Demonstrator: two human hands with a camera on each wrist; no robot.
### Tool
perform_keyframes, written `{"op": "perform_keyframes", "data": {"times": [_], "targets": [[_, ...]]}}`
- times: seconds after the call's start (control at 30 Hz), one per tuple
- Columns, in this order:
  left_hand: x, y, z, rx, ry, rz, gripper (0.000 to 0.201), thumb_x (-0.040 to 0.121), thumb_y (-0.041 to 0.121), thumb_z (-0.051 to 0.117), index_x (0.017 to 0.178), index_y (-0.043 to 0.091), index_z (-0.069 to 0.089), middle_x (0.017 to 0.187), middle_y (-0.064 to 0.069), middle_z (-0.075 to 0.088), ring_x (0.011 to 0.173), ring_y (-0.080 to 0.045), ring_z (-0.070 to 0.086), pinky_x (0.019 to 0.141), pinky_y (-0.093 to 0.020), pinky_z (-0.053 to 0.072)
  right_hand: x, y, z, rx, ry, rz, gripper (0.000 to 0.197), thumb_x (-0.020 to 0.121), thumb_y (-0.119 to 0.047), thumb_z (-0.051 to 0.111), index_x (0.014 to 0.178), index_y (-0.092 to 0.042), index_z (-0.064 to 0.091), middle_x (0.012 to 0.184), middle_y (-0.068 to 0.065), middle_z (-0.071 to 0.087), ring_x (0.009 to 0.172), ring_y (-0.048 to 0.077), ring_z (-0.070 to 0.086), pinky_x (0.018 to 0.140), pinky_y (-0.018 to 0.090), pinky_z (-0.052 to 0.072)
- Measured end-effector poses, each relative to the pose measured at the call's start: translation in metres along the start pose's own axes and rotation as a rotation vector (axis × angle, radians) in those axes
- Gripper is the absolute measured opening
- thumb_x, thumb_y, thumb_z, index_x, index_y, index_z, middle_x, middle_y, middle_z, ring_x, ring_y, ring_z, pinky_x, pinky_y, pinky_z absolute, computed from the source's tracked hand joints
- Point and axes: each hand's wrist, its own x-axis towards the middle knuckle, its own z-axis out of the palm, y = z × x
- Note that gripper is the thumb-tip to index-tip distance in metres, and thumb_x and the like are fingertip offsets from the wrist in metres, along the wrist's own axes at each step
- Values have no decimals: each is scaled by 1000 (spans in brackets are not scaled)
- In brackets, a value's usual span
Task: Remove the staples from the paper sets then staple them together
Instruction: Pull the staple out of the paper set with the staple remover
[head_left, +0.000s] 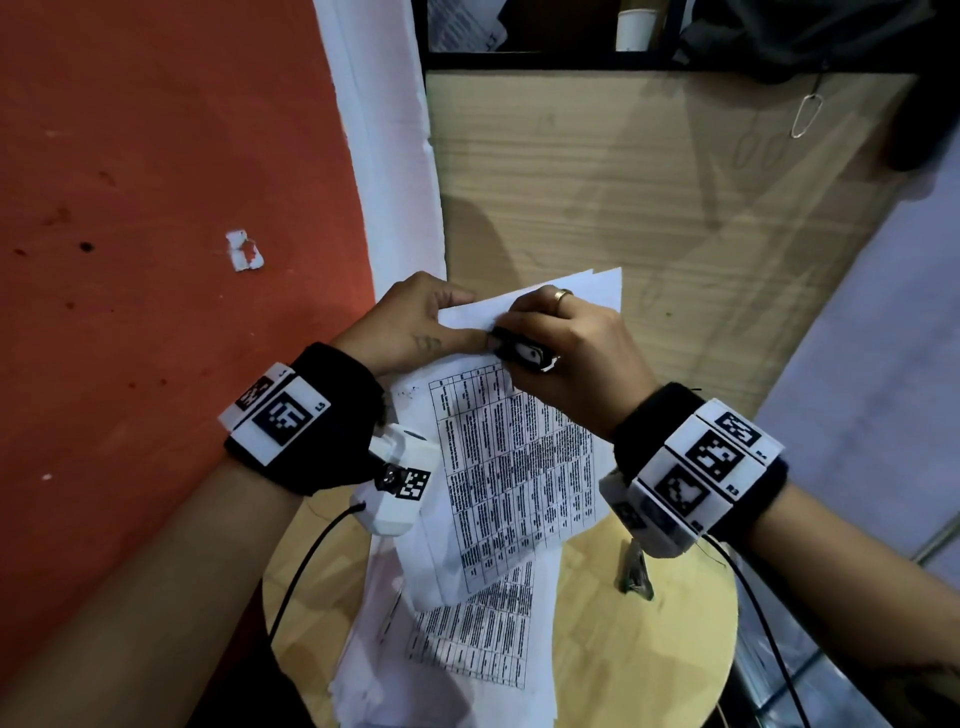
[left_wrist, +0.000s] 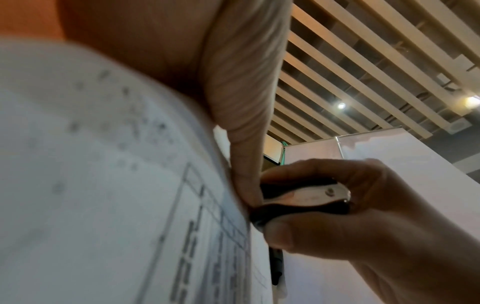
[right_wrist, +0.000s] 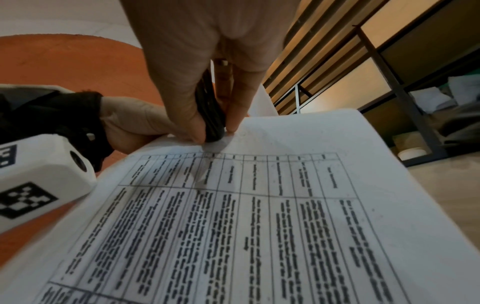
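Note:
My left hand (head_left: 415, 325) pinches the top corner of a printed paper set (head_left: 514, 467) and holds it above the round wooden table (head_left: 649, 649). My right hand (head_left: 566, 343) grips a black and silver staple remover (head_left: 522, 353) and presses its tip against that same corner, beside my left thumb (left_wrist: 246, 164). The staple remover (left_wrist: 298, 197) sits between my right thumb and fingers. In the right wrist view the black tool (right_wrist: 210, 115) meets the sheet's top edge (right_wrist: 233, 139). A second paper set (head_left: 467, 644) lies flat on the table underneath.
A dark binder clip (head_left: 635, 569) lies on the table at the right. A red wall (head_left: 156, 208) rises at the left and a wooden panel (head_left: 623, 182) with shelves stands behind. Cables run from both wrist cameras.

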Motion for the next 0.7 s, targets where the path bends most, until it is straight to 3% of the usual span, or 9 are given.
{"op": "perform_keyframes", "data": {"times": [0.13,0.23,0.4,0.47,0.53,0.57,0.63,0.7], "targets": [[-1,2,-1,-77,-11,49,13,77,10,72,77,22,70,64,16,68,64,6,59,65,-12,45,-3,6,-2,154,19,57,27,68,-7,74,94,0,71,91,14,67,77,25,65,69,33,52],[-2,3,0,-79,-10,71,16,80,6,70,79,22,69,63,20,67,64,11,58,64,-7,42,-3,9,-3,204,20,62,27,69,-5,75,96,1,71,92,14,67,81,17,61,75,22,49],[-2,-1,2,13,63,112,24,81,14,72,72,35,67,59,23,64,62,13,54,62,-11,41,-1,11,-3,219,33,74,27,70,-6,74,95,1,71,92,14,66,83,11,58,77,13,44],[-1,-4,7,97,151,117,26,78,27,75,57,38,64,50,14,55,55,5,49,57,-20,38,-1,10,-3,224,38,76,27,69,-6,73,95,1,71,92,15,66,83,12,57,77,14,45],[0,-7,12,191,243,103,24,71,48,67,59,28,64,51,0,46,55,-11,45,55,-29,35,-1,9,-3,222,39,79,28,68,-6,73,95,1,70,91,15,65,82,14,57,75,19,46],[1,-8,14,247,284,103,34,68,54,62,63,20,63,50,-3,43,53,-15,43,54,-31,34,-1,8,-2,203,39,78,27,68,-6,73,94,1,70,90,16,65,81,16,58,74,21,46],[1,-6,20,350,342,110,41,70,54,60,60,14,58,45,-2,34,49,-19,36,51,-29,26,0,5,-1,127,35,70,27,65,-8,72,91,1,70,88,16,65,77,24,62,69,28,49],[2,-2,23,429,373,107,33,72,51,58,53,25,53,44,-1,38,56,-25,35,49,-29,22,2,3,1,38,26,68,28,62,-9,69,88,1,70,85,17,65,71,31,64,60,34,53]]}}
